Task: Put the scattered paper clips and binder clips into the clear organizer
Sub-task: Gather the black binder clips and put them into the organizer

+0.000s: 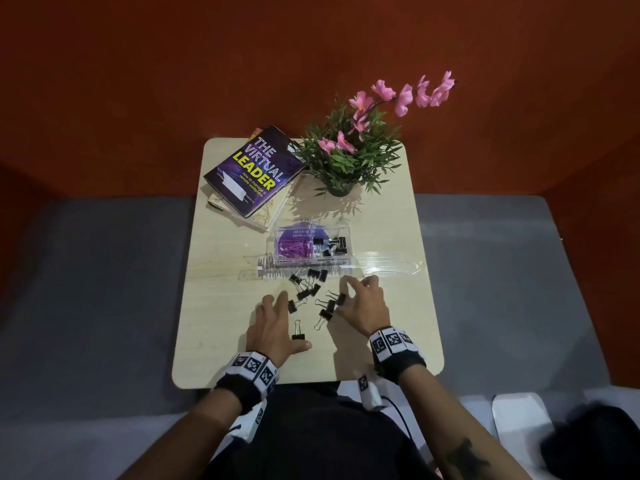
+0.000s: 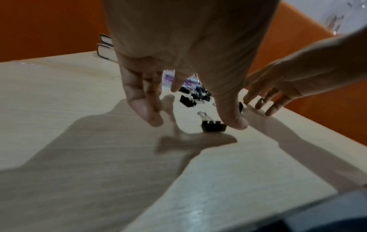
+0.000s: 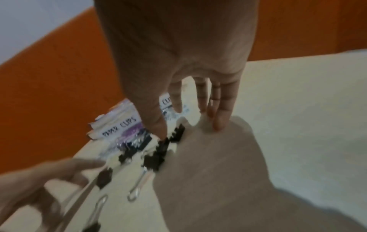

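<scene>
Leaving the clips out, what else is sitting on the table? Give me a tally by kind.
Books: 2, a purple book stacked on a beige book
Potted plant: 1
Clear organizer: 1
Total: 4

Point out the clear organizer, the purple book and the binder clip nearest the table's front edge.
clear organizer (image 1: 341,231): head view, bare far wall.
purple book (image 1: 254,169): head view, middle of cover.
nearest binder clip (image 1: 298,336): head view, black body.
</scene>
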The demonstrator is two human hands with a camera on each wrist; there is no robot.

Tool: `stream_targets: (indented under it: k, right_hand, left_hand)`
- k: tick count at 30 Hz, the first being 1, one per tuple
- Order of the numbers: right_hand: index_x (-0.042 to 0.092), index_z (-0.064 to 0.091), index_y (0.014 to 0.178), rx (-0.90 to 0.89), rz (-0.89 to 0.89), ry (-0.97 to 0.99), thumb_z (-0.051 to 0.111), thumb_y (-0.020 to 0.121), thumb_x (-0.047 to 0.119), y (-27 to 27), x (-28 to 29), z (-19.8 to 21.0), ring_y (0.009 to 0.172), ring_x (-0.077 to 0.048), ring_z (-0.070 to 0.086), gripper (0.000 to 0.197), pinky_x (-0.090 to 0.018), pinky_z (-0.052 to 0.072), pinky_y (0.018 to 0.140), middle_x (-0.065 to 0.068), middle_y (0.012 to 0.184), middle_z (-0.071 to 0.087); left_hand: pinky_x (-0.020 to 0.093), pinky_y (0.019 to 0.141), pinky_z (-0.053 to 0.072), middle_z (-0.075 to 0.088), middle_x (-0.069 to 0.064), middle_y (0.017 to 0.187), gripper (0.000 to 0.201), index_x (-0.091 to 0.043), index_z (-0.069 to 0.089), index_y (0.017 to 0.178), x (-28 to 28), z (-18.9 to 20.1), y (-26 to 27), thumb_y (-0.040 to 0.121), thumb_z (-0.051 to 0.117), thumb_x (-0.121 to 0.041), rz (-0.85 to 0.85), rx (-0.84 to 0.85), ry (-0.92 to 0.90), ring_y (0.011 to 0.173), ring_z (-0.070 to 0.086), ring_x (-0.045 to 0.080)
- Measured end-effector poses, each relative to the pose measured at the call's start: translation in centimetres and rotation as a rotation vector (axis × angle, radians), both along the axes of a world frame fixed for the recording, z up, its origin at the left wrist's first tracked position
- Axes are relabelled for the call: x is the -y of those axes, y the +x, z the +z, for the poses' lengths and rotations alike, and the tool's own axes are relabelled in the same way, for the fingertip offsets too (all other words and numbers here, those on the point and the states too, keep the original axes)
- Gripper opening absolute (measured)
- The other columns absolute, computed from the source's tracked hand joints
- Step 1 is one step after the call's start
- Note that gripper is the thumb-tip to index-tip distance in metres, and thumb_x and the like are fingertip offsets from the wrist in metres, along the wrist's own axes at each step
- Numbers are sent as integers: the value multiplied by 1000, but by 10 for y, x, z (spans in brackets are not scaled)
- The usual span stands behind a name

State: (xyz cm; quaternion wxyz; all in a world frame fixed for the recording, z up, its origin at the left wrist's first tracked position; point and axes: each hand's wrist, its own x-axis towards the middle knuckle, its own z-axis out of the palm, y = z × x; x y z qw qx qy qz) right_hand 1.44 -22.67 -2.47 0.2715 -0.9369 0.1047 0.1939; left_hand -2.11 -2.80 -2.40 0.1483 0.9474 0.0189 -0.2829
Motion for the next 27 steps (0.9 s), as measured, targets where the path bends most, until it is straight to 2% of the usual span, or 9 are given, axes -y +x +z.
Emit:
stream_targets:
  k: [4, 7, 9, 11, 15, 18, 21, 24, 27]
  right_hand:
    - [30, 37, 140, -8, 183, 6, 80, 67, 24, 0, -17, -10, 107, -33, 48, 85, -44, 56, 73, -13, 125, 37]
    - [33, 30, 142, -17, 229, -22, 75, 68, 12, 10, -30, -7, 106, -36, 48, 89, -44, 55, 69, -14, 128, 36]
    - [34, 30, 142, -22, 263, -27, 72, 72, 12, 13, -41, -5, 106, -38, 47, 84, -47, 56, 72, -15, 130, 35]
    - [33, 34, 140, -12, 294, -24, 75, 72, 17, 10, -48, -6, 104, -39, 48, 81, -50, 56, 73, -16, 128, 36]
    - [26, 52, 124, 27, 217, 44, 76, 74, 19, 4, -47, -11, 98, -36, 51, 56, -46, 55, 74, -13, 120, 42]
    - [23, 60, 112, 71, 185, 96, 77, 73, 18, 1, -42, -11, 89, -33, 57, 43, -43, 56, 72, -11, 110, 47]
    - [17, 63, 104, 82, 165, 145, 76, 71, 10, 2, -37, -8, 81, -32, 61, 37, -41, 56, 70, -12, 105, 50]
    - [14, 67, 92, 103, 128, 140, 75, 71, 6, 6, -34, -5, 76, -30, 62, 24, -37, 55, 70, -10, 97, 56]
    - [14, 69, 80, 124, 54, 131, 69, 72, 1, 7, -28, -9, 75, -28, 62, 15, -36, 53, 68, -9, 85, 62]
  left_hand:
    - [45, 87, 50, 18, 12, 147, 112, -22, 8, 147, 10, -5, 16, 67, 85, -37, 10, 67, -100, 131, 29, 32]
    - [47, 90, 50, 11, 17, 152, 116, -22, 3, 149, 13, -4, 36, 68, 86, -25, -19, 24, -109, 132, 33, 38]
    - [46, 90, 51, 12, 18, 151, 115, -23, 7, 150, 15, -2, 47, 67, 86, -17, -42, -5, -122, 127, 41, 40]
    - [45, 87, 52, 22, 17, 143, 103, -21, 22, 146, 17, -1, 52, 66, 85, -11, -85, 6, -156, 121, 46, 39]
    - [37, 68, 47, 38, 9, 114, 67, -21, 45, 125, 14, -4, 49, 69, 80, -5, -122, 70, -245, 93, 55, 32]
    - [36, 66, 44, 42, 8, 106, 48, -19, 47, 112, 11, -5, 47, 75, 76, -9, -132, 87, -240, 88, 54, 30]
    - [36, 65, 45, 45, 9, 105, 38, -18, 49, 109, 11, -3, 48, 80, 73, -12, -134, 111, -216, 85, 54, 30]
    - [37, 63, 47, 46, 8, 102, 34, -17, 51, 108, 10, -1, 50, 81, 69, -9, -149, 138, -169, 78, 56, 31]
    - [39, 57, 49, 46, 8, 96, 20, -12, 54, 94, 11, 1, 50, 80, 66, -4, -149, 172, -161, 67, 54, 30]
